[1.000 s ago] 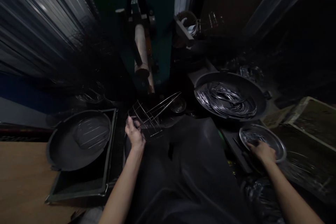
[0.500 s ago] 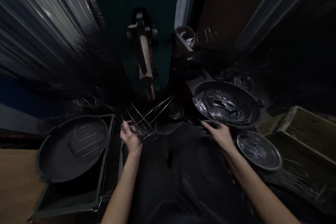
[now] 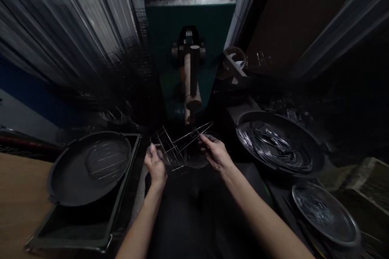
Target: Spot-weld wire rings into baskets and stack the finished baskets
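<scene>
A thin metal wire rack (image 3: 174, 146) with crossing rods and a long pointed loop hangs just below the arm of a green machine. My left hand (image 3: 156, 166) is closed on the rack's left side, thumb uppermost. At the loop on the right, my right hand (image 3: 216, 153) pinches with thumb and forefinger; the wire there is thin and dim. Directly beyond the rack is the machine's pale cylindrical arm (image 3: 192, 83), its lower tip close above the wires. My dark apron covers the area beneath my hands.
On the left, a dark round basin (image 3: 68, 174) holding a curved wire grid (image 3: 107, 160) rests on a green crate (image 3: 75, 232). To the right stand a basin (image 3: 319, 156) of bent wire pieces (image 3: 275, 149) and a metal plate (image 3: 346, 226) with small rods. The green machine (image 3: 164, 20) rises ahead.
My right hand has moved left from beside the wire basin to the rack's loop. My left hand still holds the rack. The view has shifted, so the machine appears farther right and lower.
</scene>
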`<state>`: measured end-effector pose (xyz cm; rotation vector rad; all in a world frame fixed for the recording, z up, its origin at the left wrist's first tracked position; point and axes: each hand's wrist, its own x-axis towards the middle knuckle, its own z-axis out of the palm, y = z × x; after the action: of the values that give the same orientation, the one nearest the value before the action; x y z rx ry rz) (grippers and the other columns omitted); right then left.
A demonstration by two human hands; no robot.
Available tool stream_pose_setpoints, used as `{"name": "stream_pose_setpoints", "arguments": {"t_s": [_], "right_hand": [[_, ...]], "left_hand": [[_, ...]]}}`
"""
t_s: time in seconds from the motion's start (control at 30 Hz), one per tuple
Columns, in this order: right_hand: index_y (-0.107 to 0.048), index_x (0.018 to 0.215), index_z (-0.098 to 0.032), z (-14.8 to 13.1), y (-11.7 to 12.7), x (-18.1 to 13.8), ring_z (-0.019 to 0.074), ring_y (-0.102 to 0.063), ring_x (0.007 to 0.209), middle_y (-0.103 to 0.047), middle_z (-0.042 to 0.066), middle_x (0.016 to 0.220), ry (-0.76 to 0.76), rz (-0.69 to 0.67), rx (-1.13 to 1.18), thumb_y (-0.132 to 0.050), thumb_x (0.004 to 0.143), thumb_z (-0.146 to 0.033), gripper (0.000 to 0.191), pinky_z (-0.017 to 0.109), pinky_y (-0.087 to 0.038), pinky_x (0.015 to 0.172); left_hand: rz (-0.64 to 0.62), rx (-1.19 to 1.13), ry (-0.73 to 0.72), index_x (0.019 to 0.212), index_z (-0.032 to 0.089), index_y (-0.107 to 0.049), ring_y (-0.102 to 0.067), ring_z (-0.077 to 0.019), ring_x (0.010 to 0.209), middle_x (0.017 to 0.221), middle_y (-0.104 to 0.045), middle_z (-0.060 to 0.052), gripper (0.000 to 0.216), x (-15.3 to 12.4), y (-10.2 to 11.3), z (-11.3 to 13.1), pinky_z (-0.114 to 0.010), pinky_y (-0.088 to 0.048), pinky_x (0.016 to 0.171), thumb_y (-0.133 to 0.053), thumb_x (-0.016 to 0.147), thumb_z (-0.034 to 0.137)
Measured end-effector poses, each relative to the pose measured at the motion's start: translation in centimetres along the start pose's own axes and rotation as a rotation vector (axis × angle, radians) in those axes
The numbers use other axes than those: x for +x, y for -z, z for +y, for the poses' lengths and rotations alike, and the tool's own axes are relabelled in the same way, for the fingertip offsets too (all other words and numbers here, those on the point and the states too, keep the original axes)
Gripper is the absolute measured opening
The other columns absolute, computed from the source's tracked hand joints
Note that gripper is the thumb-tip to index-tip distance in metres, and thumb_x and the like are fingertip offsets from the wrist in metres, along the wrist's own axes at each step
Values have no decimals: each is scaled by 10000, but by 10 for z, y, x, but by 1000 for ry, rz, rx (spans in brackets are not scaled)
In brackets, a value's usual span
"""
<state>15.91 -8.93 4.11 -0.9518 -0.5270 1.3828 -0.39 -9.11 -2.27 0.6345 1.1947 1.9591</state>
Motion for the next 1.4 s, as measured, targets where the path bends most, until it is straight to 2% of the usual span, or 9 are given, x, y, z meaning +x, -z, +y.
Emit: {"name": "stream_pose_setpoints", "arguments": {"t_s": [0.37, 0.8, 1.0, 1.13, 1.23, 1.4], "right_hand": [[-665, 648, -113, 5, -13, 5, 46, -495, 503, -581, -17, 588, -33, 39, 29, -861, 431, -195, 304, 111, -340, 369], [-620, 607, -111, 1, -28, 11, 45, -486, 454, -572, -17, 544, -60, 92, 54, -782, 577, -92, 166, 114, -324, 340], [-638, 653, -116, -3, -34, 7, 47, -508, 475, -597, -12, 584, -102, 117, 47, -747, 624, -68, 123, 119, -337, 356], [-658, 697, -112, -3, -23, 0, 45, -510, 488, -604, -5, 627, -104, 96, 42, -761, 656, -147, 116, 121, -343, 361], [-670, 711, -114, -1, -7, -6, 48, -508, 502, -605, -2, 642, -92, 108, 17, -814, 597, -204, 204, 119, -355, 368], [-682, 695, -130, 0, 12, -10, 62, -505, 498, -610, -1, 637, -59, 173, 1, -851, 517, -184, 251, 128, -371, 352]], "left_hand": [[-32, -7, 36, 746, 165, -531, -234, -24, 371, 487, -270, 94, 376, 9, -7, 6, -139, -205, 355, -579, 769, 537], [-59, -49, 77, 717, 168, -494, -207, -26, 371, 477, -244, 98, 390, 19, -15, 17, -160, -155, 357, -593, 756, 543], [-24, -97, 133, 721, 154, -521, -281, -22, 401, 502, -312, 86, 391, 19, -16, 19, -155, -214, 388, -635, 720, 528], [-34, -104, 190, 748, 161, -533, -248, -22, 369, 477, -288, 96, 370, 19, -16, 17, -167, -170, 368, -633, 723, 517], [-22, -121, 200, 775, 152, -552, -254, -18, 365, 476, -293, 99, 371, 21, -18, 18, -162, -168, 370, -627, 728, 512], [21, -134, 200, 758, 145, -543, -265, -21, 366, 469, -296, 103, 375, 30, -21, 22, -158, -179, 376, -620, 730, 512]]}}
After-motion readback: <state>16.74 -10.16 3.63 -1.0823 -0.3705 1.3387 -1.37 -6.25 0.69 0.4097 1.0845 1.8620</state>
